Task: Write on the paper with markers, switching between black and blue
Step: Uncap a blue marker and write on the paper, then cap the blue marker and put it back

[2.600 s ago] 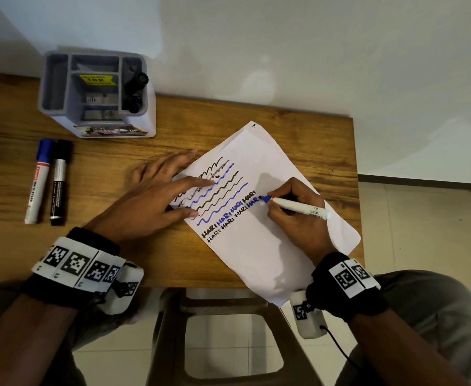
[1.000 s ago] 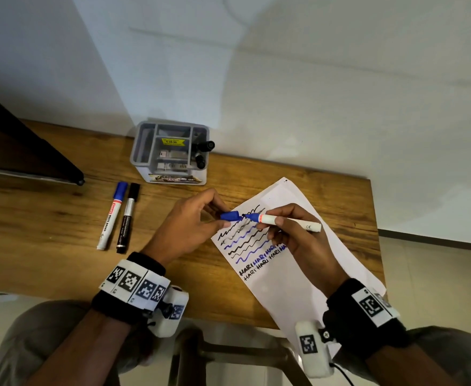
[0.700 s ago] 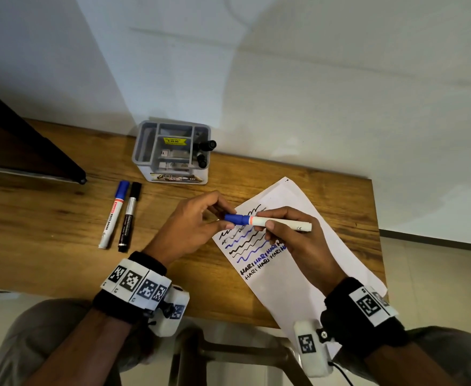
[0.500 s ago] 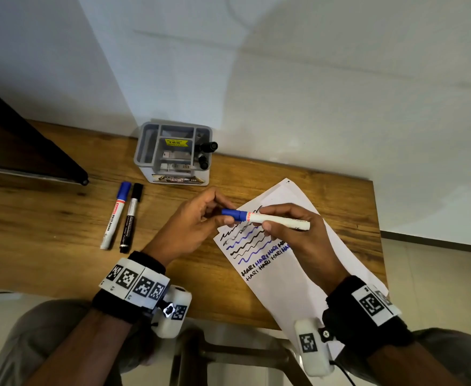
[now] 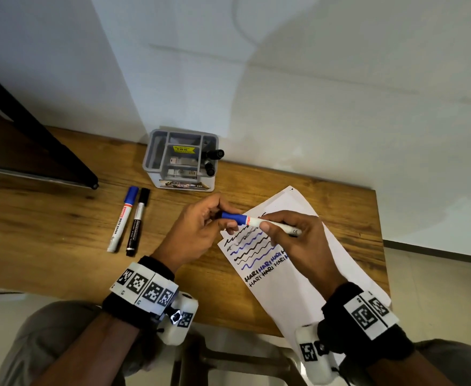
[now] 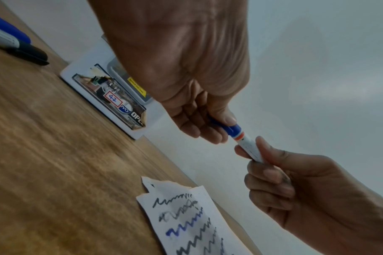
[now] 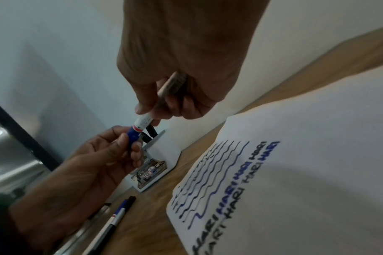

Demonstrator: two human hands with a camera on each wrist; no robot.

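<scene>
Both hands are bare, the left hand [image 5: 198, 232] and the right hand [image 5: 298, 243] each ending in a thick black wristband [image 5: 134, 310] wrapped with a white strip [image 5: 145, 288] of square black-and-white coded markers. Under each wrist hangs a small white camera pod [image 5: 180, 321] bearing another such marker, and a thin black cable [image 5: 340, 371] runs from the right one. Grey trousers [image 5: 42, 338] cover the knees.

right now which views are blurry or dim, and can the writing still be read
Head view: sharp, evenly lit, edges bent by the wide lens; "HARI" on the paper reads clearly. Left wrist view: dim, table smeared. Right wrist view: soft, yet "HARI" legible.
</scene>
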